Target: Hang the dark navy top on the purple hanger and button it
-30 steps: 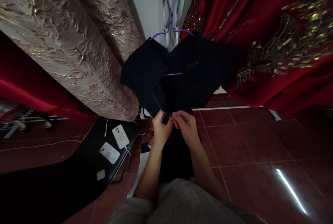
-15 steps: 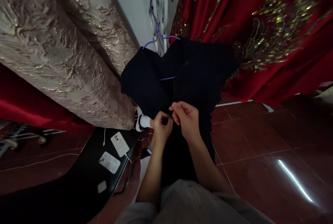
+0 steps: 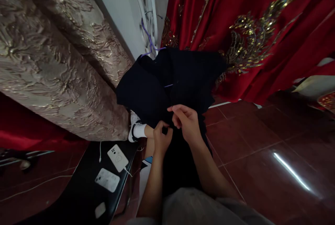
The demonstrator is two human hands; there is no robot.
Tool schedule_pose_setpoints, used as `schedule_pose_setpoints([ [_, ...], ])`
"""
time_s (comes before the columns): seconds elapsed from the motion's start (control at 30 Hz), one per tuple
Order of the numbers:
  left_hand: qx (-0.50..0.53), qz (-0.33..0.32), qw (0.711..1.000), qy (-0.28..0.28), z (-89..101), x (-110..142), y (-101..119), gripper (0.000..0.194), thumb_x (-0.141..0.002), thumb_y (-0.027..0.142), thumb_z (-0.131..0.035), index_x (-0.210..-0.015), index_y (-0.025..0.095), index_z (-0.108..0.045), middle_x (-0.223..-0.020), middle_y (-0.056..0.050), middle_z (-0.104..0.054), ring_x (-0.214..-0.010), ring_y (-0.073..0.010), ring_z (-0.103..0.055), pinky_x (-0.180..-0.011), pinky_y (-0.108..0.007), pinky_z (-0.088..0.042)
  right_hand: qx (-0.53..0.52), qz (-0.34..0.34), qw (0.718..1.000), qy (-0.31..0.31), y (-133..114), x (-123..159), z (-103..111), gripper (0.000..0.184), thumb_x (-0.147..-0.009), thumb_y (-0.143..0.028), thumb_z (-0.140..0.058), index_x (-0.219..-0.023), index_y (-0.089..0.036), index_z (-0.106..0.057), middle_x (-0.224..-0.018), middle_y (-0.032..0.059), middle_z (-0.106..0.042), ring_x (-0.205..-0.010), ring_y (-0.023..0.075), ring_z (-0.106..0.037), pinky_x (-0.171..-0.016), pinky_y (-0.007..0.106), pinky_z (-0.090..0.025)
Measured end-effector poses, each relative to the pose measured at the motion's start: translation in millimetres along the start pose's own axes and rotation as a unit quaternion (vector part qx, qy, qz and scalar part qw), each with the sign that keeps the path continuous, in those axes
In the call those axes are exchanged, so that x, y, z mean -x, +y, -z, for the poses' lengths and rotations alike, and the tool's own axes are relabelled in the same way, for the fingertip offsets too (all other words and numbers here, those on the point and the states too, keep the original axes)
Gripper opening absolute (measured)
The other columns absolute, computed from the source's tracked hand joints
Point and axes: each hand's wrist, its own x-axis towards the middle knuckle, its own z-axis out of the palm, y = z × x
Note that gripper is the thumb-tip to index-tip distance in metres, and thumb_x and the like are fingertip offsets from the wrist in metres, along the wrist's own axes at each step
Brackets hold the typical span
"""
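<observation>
With the dark garment (image 3: 183, 89) hanging on the purple hanger (image 3: 150, 42) before us, we cannot tell whether the grip of our left hand (image 3: 162, 136) or right hand (image 3: 186, 120) is clamped on cloth, and a hard tug could slip it off.

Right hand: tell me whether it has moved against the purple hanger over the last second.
Yes: in the head view, the right hand has risen nearer the purple hanger.

Right hand (image 3: 186, 122): parted from the left hand (image 3: 160, 140), now higher
Dark garment (image 3: 143, 89): front flap flatter, gap narrower
Purple hanger (image 3: 150, 44): less lower bar showing
White shoe (image 3: 134, 119): now plainly visible, mostly hidden earlier
</observation>
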Motion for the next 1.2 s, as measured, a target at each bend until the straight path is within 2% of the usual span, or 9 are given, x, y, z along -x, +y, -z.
schedule_pose_setpoints([
  [0.1, -0.020, -0.011, 1.000, -0.001, 5.8, 7, 10, 0.009, -0.080, 0.012, -0.060, -0.076, 0.018, -0.055, -0.073, 0.001, -0.057, -0.071, -0.0153, -0.055, -0.069, -0.025, -0.040, 0.022, 0.030, 0.999, -0.032, -26, -23, -18, 0.028, -0.089, -0.044, -0.070, -0.085, -0.017, -0.076, -0.048, -0.0041, -0.054, -0.037, 0.0043, -0.038, -0.038, 0.019, -0.026],
  [0.23, -0.012, -0.037, 0.999, -0.011, 2.7, 15, 26, 0.012, -0.079, 0.008, -0.059, -0.076, 0.018, -0.055, -0.075, 0.001, -0.057, -0.072, -0.0150, -0.055, -0.069, -0.025, -0.040, 0.014, 0.096, 0.994, -0.045, -70, -61, -40, 0.033, -0.090, -0.047, -0.070, -0.081, -0.015, -0.072, -0.051, -0.0036, -0.054, -0.041, 0.0031, -0.041, -0.039, 0.016, -0.026],
  [0.33, -0.003, -0.038, 0.999, -0.028, -2.3, 15, 35, 0.013, -0.079, 0.006, -0.059, -0.078, 0.018, -0.056, -0.077, 0.000, -0.059, -0.074, -0.0157, -0.057, -0.071, -0.026, -0.041, 0.029, 0.103, 0.992, -0.070, -85, -73, -45, 0.040, -0.091, -0.053, -0.068, -0.080, -0.014, -0.069, -0.054, -0.0028, -0.054, -0.044, 0.0034, -0.046, -0.039, 0.014, -0.026],
  [0.47, -0.007, -0.028, 0.997, -0.076, -9.1, 19, 42, 0.012, -0.079, 0.006, -0.059, -0.082, 0.019, -0.059, -0.080, -0.001, -0.063, -0.078, -0.0172, -0.059, -0.074, -0.027, -0.044, 0.039, 0.091, 0.990, -0.098, -78, -69, -34, 0.039, -0.091, -0.053, -0.068, -0.083, -0.016, -0.068, -0.054, -0.0036, -0.053, -0.044, 0.0036, -0.045, -0.039, 0.014, -0.028],
  [0.73, 0.000, -0.038, 0.995, -0.090, -32.0, 30, 52, 0.012, -0.081, 0.008, -0.059, -0.081, 0.019, -0.056, -0.078, 0.000, -0.061, -0.076, -0.0170, -0.058, -0.073, -0.028, -0.043, 0.025, 0.064, 0.992, -0.104, -66, -67, -11, 0.032, -0.093, -0.047, -0.067, -0.083, -0.017, -0.069, -0.055, -0.0037, -0.054, -0.042, 0.0035, -0.043, -0.040, 0.016, -0.029],
  [1.03, 0.007, -0.011, 0.993, -0.117, -51.5, 19, 42, 0.011, -0.082, 0.008, -0.058, -0.080, 0.019, -0.054, -0.077, -0.001, -0.059, -0.076, -0.0171, -0.057, -0.072, -0.027, -0.042, 0.018, 0.026, 0.993, -0.110, -45, -74, 2, 0.025, -0.090, -0.040, -0.066, -0.080, -0.018, -0.071, -0.051, -0.0042, -0.055, -0.040, 0.0039, -0.041, -0.039, 0.017, -0.029],
  [1.2, -0.027, -0.016, 0.994, -0.103, -47.6, 12, 29, 0.015, -0.079, 0.005, -0.057, -0.079, 0.019, -0.052, -0.078, 0.000, -0.057, -0.076, -0.0165, -0.056, -0.073, -0.027, -0.041, 0.004, 0.027, 0.994, -0.102, -48, -83, -1, 0.025, -0.090, -0.038, -0.067, -0.078, -0.017, -0.071, -0.050, -0.0044, -0.053, -0.039, 0.0038, -0.040, -0.039, 0.017, -0.030],
])
